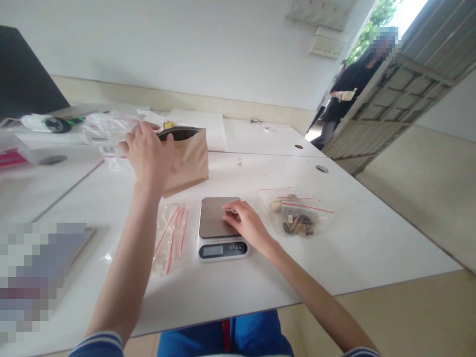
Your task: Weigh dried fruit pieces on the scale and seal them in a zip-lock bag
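My left hand point(147, 156) grips the top edge of a brown kraft paper bag point(189, 161), which stands tilted on the white table point(357, 248) with its dark lining showing at the mouth. My right hand point(247, 225) rests curled on the metal platform of a digital kitchen scale point(217, 216), and its fingers hide any small item there. To the right of the scale lies a clear zip bag point(295, 215) with red seal lines, holding brown and pale dried pieces. Several flat clear zip bags point(171, 240) lie below my left forearm.
A person in dark clothes point(353, 82) stands at the doorway, holding a pale item. A crumpled plastic bag point(107, 131) and other items lie at the far left of the table. A pixelated object point(37, 282) covers the lower left. The table has round holes point(322, 168).
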Action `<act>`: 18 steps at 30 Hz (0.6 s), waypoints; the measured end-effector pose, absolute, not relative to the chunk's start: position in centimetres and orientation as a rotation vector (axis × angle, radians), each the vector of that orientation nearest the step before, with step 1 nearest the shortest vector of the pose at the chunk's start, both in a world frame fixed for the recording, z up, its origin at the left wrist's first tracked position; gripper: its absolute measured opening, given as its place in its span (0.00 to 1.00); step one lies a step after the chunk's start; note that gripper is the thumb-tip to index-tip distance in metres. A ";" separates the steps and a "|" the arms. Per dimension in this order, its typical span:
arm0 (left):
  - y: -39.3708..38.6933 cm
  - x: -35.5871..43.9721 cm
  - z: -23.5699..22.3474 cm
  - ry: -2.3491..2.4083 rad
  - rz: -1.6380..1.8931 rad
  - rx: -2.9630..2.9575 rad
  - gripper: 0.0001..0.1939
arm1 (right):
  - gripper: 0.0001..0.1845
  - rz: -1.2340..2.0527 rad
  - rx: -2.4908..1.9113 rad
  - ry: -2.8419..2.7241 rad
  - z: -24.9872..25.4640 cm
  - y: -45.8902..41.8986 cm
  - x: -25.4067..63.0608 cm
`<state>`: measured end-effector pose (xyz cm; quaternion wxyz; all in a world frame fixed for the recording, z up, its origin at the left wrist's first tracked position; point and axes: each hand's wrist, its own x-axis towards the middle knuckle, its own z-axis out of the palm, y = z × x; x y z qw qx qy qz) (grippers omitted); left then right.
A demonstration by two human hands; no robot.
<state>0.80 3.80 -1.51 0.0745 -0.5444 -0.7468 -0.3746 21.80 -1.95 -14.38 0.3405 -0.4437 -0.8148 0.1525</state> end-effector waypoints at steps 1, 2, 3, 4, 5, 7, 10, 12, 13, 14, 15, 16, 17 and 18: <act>3.5 0.8 -1.2 -2.283 -1.051 -1.667 0.21 | 0.07 0.337 -1.157 -2.142 -14.3 -1.8 21.3; 3.1 0.7 -0.9 -2.316 -0.977 -1.712 0.21 | 0.09 0.277 -1.152 -2.149 -14.1 -1.8 21.0; 2.7 0.5 -0.6 -2.335 -0.910 -1.768 0.22 | 0.10 0.226 -1.136 -2.135 -13.8 -2.0 20.7; 2.3 0.2 -0.5 -2.331 -0.851 -1.836 0.22 | 0.11 0.189 -1.105 -2.105 -13.3 -2.4 20.5; 2.0 -0.1 -0.5 -2.312 -0.797 -1.918 0.22 | 0.12 0.163 -1.061 -2.068 -12.7 -2.7 20.4; 1.3 -0.6 -0.9 -2.228 -0.666 -2.227 0.16 | 0.15 0.116 -0.957 -2.028 -11.4 -3.5 20.2; 0.7 -0.5 -1.9 -2.020 -0.475 -2.777 0.03 | 0.18 0.032 -0.836 -2.111 -9.7 -4.3 19.6; 0.4 0.1 -2.2 -1.957 -0.439 -2.890 0.05 | 0.17 -0.026 -0.812 -2.222 -9.3 -4.5 19.1; 0.2 0.4 -2.3 -1.970 -0.437 -2.855 0.06 | 0.16 -0.050 -0.823 -2.283 -9.4 -4.5 18.8; 0.1 0.8 -2.2 -1.987 -0.417 -2.810 0.06 | 0.16 -0.063 -0.850 -2.342 -9.5 -4.6 18.6; -0.1 1.1 -2.1 -2.000 -0.377 -2.779 0.07 | 0.16 -0.058 -0.888 -2.397 -9.8 -4.5 18.3; -0.3 1.4 -1.9 -2.007 -0.328 -2.763 0.07 | 0.15 -0.034 -0.937 -2.441 -10.0 -4.4 18.0; -0.4 1.6 -1.7 -2.015 -0.276 -2.757 0.08 | 0.15 0.004 -0.996 -2.464 -10.3 -4.3 17.7; -0.6 1.9 -1.7 -2.029 -0.226 -2.757 0.08 | 0.14 0.052 -1.056 -2.465 -10.6 -3.9 17.4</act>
